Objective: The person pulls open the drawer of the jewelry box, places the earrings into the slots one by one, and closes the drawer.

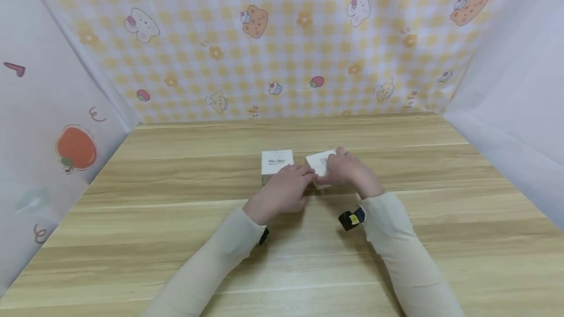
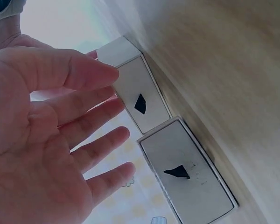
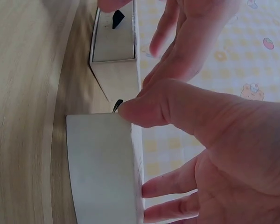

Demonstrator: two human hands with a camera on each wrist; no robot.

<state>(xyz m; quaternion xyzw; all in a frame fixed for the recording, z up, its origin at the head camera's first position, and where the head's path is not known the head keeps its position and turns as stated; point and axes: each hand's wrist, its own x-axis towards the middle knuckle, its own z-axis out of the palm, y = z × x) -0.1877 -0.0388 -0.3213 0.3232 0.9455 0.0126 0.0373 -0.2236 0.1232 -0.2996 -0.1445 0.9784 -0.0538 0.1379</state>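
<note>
Two small white drawer boxes with black pull tabs lie side by side on the table. The right box [image 1: 318,162] sits turned at an angle, and my right hand [image 1: 350,170] grips it across its top, thumb at the near edge, as the right wrist view also shows with the box side [image 3: 100,163]. My left hand [image 1: 284,192] reaches in front of the left box [image 1: 276,158], its fingertips close to the right box; whether they touch it I cannot tell. From the left wrist, the left hand's fingers [image 2: 105,151] look nearly straight, with nothing held.
Wood-grain table [image 1: 110,229] spreads around the boxes. Behind it hangs a yellow checked curtain [image 1: 286,53] with cartoon prints, and pale sheets [image 1: 39,82] close off both sides. Black wrist straps [image 1: 351,219] show at the cuffs.
</note>
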